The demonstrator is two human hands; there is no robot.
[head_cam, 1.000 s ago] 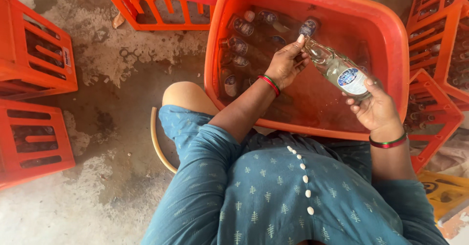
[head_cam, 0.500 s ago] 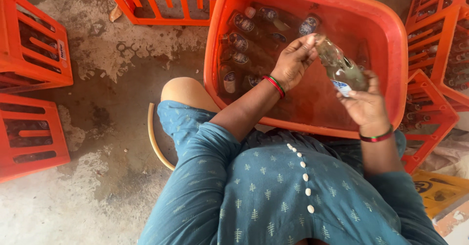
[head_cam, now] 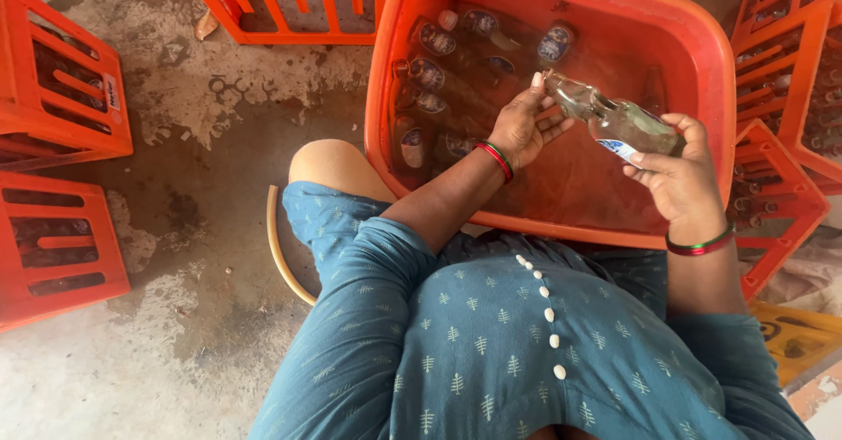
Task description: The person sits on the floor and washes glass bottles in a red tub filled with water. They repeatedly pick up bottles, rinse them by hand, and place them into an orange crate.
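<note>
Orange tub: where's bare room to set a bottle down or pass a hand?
Free: the near-right floor of the orange tub, under the left hand and the right hand holding the glass bottle. Crowded: the far-left corner, packed with submerged bottles. Outside, bare concrete floor lies between the orange crates and the knee.

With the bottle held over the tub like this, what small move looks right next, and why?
Probably a rub of the left hand along the neck of the glass bottle. The right hand holds the bottle's body tilted over the orange tub, and the left fingers already touch its mouth end. Other bottles lie soaking in the tub's water, so this one seems mid-wash.
</note>
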